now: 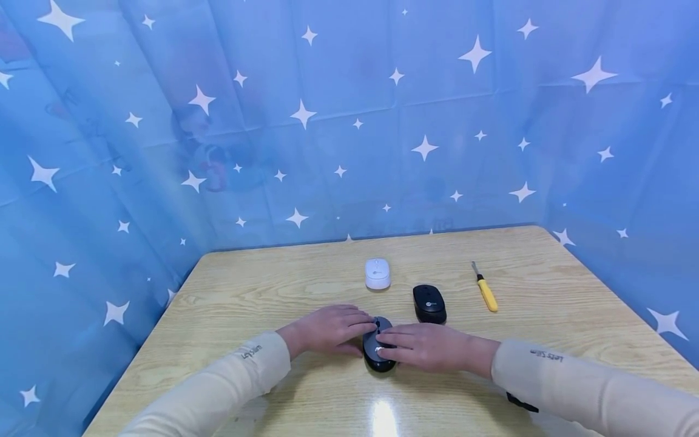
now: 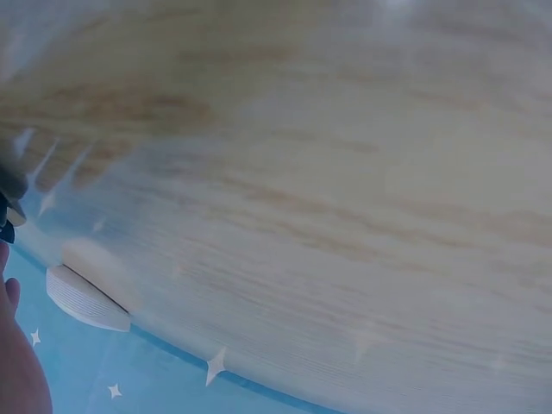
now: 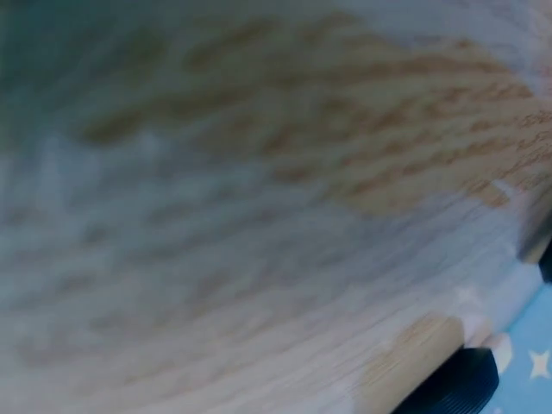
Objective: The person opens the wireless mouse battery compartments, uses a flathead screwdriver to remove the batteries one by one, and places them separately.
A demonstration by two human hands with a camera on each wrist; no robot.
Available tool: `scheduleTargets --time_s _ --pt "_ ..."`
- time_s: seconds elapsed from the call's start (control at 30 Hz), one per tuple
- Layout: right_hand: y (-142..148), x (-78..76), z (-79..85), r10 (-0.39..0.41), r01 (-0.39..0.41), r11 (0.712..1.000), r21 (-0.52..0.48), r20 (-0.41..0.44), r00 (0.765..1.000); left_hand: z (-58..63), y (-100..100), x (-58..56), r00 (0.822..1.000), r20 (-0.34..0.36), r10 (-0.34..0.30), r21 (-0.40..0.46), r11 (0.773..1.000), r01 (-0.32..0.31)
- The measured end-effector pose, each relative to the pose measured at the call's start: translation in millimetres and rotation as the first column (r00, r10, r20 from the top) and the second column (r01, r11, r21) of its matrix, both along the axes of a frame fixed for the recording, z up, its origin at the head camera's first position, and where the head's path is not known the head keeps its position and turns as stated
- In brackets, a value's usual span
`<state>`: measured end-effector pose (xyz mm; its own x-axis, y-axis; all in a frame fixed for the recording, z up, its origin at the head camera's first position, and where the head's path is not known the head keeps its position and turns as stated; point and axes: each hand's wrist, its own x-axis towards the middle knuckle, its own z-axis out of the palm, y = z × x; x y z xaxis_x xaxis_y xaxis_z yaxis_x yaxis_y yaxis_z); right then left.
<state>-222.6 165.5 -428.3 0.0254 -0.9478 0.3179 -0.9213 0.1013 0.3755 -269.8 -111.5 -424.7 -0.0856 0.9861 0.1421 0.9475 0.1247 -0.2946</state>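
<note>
A dark grey computer mouse [image 1: 371, 349] lies on the wooden table between both hands. From its left side my left hand [image 1: 330, 331] reaches over, with fairly straight fingers touching the upper left edge and the thumb beside it. My right hand [image 1: 423, 347] comes from the other side and rests its extended fingers across the mouse's top; its thumb is hidden. In the left wrist view, part of the left hand [image 2: 21, 371] shows at the left edge. Just beyond the right hand sits a black mouse [image 1: 429, 303], also seen in the right wrist view [image 3: 453, 384].
Farther back on the table [image 1: 262, 273] stands a white mouse [image 1: 377, 273]. A screwdriver with a yellow handle [image 1: 488, 296] lies to the right of the black mouse. Blue curtains [image 1: 349, 152] with white stars hang behind the table and at its sides.
</note>
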Motion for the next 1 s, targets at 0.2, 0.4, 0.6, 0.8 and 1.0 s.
scheduleTargets --time_s 0.2,0.4,0.6,0.8,1.0 --pt "-1.9 -0.6 -3.9 0.010 -0.010 1.000 -0.009 0.005 1.000 -0.4 2.2 -0.1 1.000 -0.022 -0.003 -0.016 1.000 0.002" --pt "-1.6 -2.2 -6.2 0.032 -0.032 0.999 -0.012 0.027 0.999 -1.6 4.2 -1.2 0.998 -0.051 -0.031 0.018 0.999 0.032" --pt "-1.6 -1.1 -4.2 0.055 -0.055 0.998 0.005 -0.019 0.998 -3.7 4.2 -1.4 0.996 -0.073 -0.041 0.027 0.999 0.043" --pt "-2.1 -0.5 -3.6 0.050 -0.049 0.999 0.010 -0.051 0.997 -3.3 4.6 -0.4 0.996 -0.081 -0.030 0.022 0.999 0.032" --pt "-2.2 -1.2 -6.2 0.030 -0.029 0.999 0.025 -0.047 0.998 -4.5 4.3 -0.1 0.996 -0.090 -0.025 0.015 1.000 0.027"
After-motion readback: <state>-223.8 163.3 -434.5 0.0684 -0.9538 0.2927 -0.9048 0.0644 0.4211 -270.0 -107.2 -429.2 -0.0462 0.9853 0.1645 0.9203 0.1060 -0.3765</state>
